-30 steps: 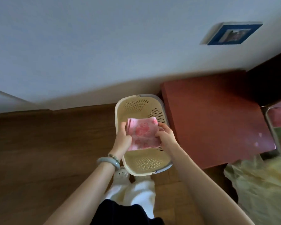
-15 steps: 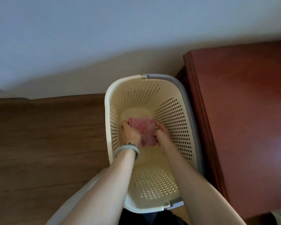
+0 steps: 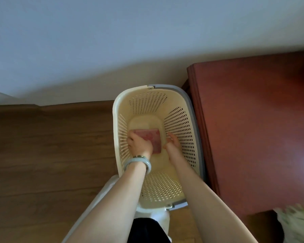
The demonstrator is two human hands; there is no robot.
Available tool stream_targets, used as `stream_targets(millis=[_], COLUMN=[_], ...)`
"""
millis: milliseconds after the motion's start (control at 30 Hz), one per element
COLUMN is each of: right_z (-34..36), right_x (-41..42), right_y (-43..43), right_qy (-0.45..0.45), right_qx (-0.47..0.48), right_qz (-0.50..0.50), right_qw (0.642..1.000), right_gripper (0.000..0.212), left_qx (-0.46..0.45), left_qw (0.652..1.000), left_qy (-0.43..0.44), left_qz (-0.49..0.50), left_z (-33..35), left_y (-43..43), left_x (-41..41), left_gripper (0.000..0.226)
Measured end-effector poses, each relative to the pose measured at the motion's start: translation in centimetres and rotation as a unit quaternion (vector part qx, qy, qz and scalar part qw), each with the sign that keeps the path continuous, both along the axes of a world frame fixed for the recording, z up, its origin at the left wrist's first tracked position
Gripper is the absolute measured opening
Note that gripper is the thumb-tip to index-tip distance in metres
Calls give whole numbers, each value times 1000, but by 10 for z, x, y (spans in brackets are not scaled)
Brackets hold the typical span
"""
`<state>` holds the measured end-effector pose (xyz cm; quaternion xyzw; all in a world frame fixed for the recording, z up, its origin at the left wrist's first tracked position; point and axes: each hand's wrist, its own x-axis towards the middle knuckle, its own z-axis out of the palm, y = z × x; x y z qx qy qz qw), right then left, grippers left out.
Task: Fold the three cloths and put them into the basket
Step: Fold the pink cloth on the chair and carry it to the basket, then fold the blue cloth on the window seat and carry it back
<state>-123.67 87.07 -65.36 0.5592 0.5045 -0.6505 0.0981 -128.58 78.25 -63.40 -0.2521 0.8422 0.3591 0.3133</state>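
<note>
The wooden floor (image 3: 47,146) carries a cream perforated basket (image 3: 182,130), set just beside a red-brown cabinet (image 3: 253,128), probably so folded cloths travel only a short way. Both arms reach deep inside because the basket is tall. On its bottom lies the folded pink cloth (image 3: 155,139), flat and square. The left hand (image 3: 139,143) rests on the cloth's left edge, fingers loosely spread, seemingly pressing it flat; the right hand (image 3: 173,142) hangs open beside it, holding nothing.

A cream perforated basket (image 3: 181,123) stands on the brown wooden floor (image 3: 51,146), beside a reddish cabinet (image 3: 253,128).
</note>
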Motion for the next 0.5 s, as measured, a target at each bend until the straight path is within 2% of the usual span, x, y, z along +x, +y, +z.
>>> stream_targets(millis=[133,233,367,500], right_z=[74,140,239,342], right_x=[6,14,30,38], right_y=[0,6,15,24], right_qy=[69,98,137,176], right_qx=[-25,-46,-34,-24], right_qz=[20,53,94,140], right_qw=[997,993,986,974], right_gripper=[67,68,64,69], left_qx=[137,198,256,306], left_qw=[990,979,957,919], left_qy=[36,36,28,38], left_qz=[-23,-32,-131,-244], left_z=[62,124,211,305], left_y=[-10,-21,-33,-36], left_x=[4,5,13,21], left_gripper=[80,81,84,91])
